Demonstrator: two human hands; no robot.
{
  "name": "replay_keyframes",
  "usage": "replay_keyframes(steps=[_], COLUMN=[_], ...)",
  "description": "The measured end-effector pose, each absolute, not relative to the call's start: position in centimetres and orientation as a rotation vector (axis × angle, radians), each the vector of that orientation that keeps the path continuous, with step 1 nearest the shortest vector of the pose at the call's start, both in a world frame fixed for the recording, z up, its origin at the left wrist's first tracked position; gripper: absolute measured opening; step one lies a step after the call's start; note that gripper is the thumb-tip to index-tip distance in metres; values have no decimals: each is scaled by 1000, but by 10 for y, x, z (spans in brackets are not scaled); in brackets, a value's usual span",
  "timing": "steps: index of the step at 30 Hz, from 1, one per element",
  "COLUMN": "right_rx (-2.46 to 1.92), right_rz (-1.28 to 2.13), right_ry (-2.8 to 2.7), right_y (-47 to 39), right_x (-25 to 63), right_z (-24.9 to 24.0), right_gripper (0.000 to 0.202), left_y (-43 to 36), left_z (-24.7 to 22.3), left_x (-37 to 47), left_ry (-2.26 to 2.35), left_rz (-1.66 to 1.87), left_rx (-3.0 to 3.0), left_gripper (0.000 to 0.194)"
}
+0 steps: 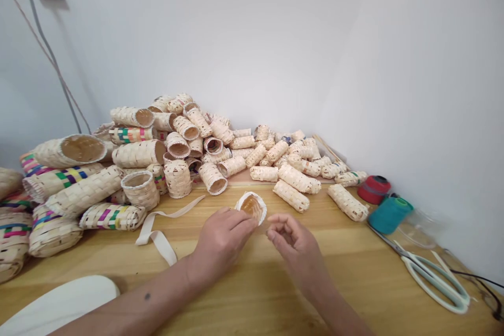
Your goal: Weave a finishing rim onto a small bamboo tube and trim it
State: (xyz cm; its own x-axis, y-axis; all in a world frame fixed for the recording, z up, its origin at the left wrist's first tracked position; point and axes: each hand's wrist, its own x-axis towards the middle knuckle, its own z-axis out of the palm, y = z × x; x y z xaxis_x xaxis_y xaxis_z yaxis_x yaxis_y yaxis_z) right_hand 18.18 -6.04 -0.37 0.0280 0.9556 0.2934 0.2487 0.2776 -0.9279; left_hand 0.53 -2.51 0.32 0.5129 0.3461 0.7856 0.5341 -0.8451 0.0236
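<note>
A small woven basket [262, 208] with a white-edged rim is tipped so its opening shows the tan inside. My left hand [226, 235] is closed around its near left side, covering most of the body. Just right of the rim, apart from it, my right hand [290, 236] has its fingers curled in with thumb and forefinger close together. Whatever it pinches, perhaps something very fine, is too small to make out. A pale flat strip [159, 239] lies curled on the wooden table [252, 294] left of my left hand.
Woven baskets [137, 153] are heaped at the left and back, some with coloured bands. Smaller woven tubes [299, 178] lie behind my right hand. At right are a red thread spool [374, 189], a teal spool [390, 214] and scissors [433, 278]. A white rounded object [66, 304] sits front left.
</note>
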Motion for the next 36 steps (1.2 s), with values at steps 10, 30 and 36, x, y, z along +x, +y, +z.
replay_keyframes(steps=[10,30,36], right_rx=[-1170,-1164,-1129], right_rz=[401,682,556], right_ry=[-1816,-1387,-1423], right_y=[-60,-59,-68], right_x=[192,200,195], right_z=[-1,10,8], right_gripper=[22,26,21], left_y=[-25,-24,-18], left_z=[2,10,4], left_x=[6,7,7], left_ry=[-558,-477,-578], left_rz=[-1066,-1065,-1368], left_rx=[-2602,-2984,-2959], left_gripper=[19,19,17])
